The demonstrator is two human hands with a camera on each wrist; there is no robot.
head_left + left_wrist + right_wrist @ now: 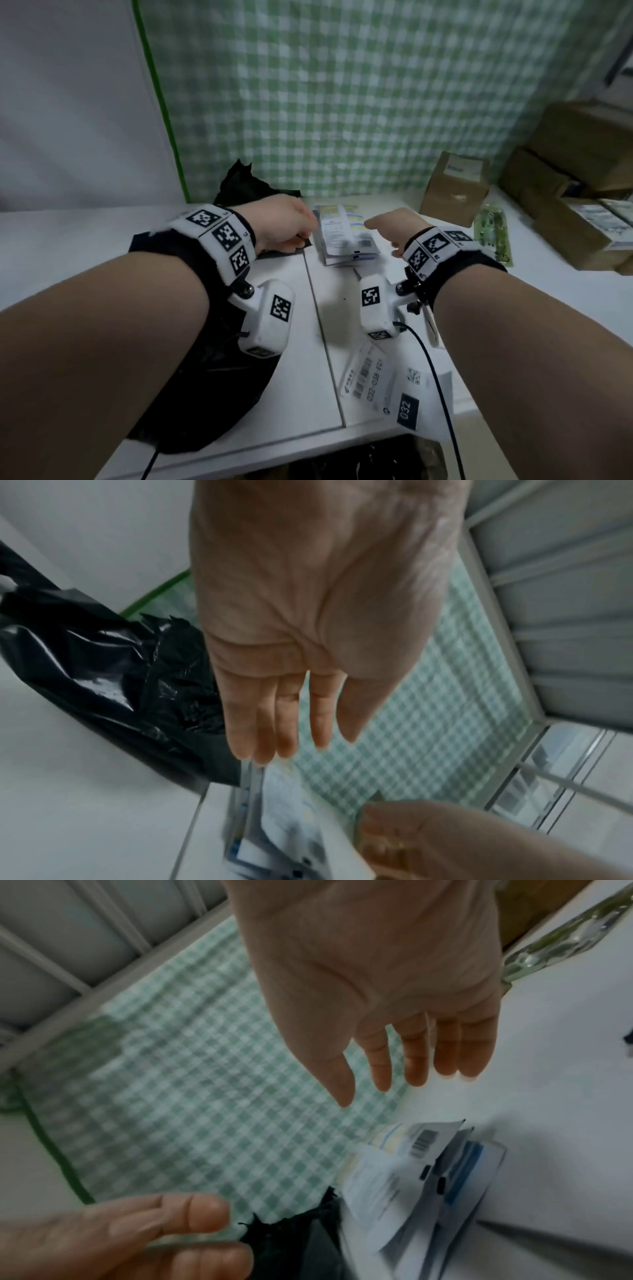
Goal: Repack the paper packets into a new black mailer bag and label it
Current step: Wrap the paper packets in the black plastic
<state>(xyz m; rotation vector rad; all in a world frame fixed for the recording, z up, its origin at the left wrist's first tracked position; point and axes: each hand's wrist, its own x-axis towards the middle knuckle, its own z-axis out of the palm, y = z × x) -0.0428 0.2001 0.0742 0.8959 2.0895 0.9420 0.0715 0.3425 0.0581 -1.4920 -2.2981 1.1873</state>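
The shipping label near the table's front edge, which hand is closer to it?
Right. The right hand is beyond the shipping label, just right of the paper packets. The left hand is left of the packets, farther across the table.

Bare table [534, 308] right of packets [342, 236]; boxes [455, 188] crowd behind.

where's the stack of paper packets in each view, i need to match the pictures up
Head: packets centre, on the table between both hands.
Left wrist: packets bottom centre, below the fingertips.
Right wrist: packets lower right, below the open hand.
Shared landmark: green checked cloth behind them, seen in all three views.
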